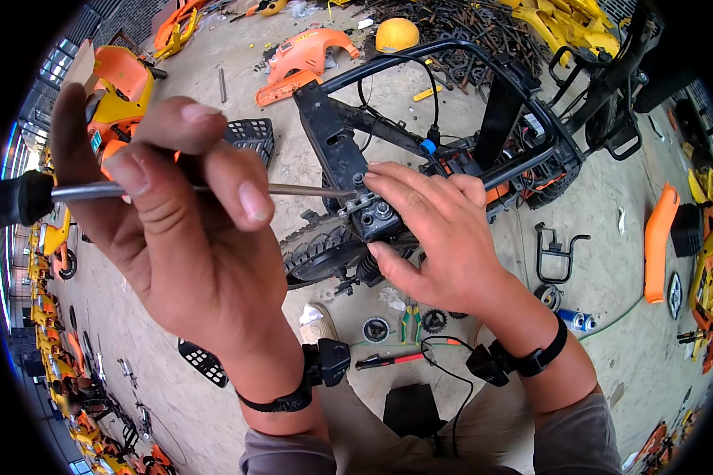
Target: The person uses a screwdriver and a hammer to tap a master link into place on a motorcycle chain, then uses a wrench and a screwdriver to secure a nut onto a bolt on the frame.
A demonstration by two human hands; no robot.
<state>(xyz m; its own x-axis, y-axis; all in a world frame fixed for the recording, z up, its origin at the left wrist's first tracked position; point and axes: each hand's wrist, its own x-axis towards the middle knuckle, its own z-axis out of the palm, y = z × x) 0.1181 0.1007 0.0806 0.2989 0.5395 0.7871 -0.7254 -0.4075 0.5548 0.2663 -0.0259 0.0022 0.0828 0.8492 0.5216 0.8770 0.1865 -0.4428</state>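
My left hand (198,229) has its fingers curled around the steel shaft of a screwdriver (309,190), whose black handle (24,199) sticks out to the left. The tip reaches the bolts (383,210) on a black bracket at the end of a scooter frame (333,134). My right hand (440,245) grips that bracket, fingers over the top beside the screwdriver tip and thumb at its lower edge. A tyre (309,253) lies under the bracket.
Orange body panels (309,51), a yellow helmet-like shell (398,34), a black crate (249,138) and dark scrap (475,24) surround the frame. Pliers (412,324), gears (376,328), spray cans (578,321) and a cable lie near my feet. Scooters (115,87) line the left.
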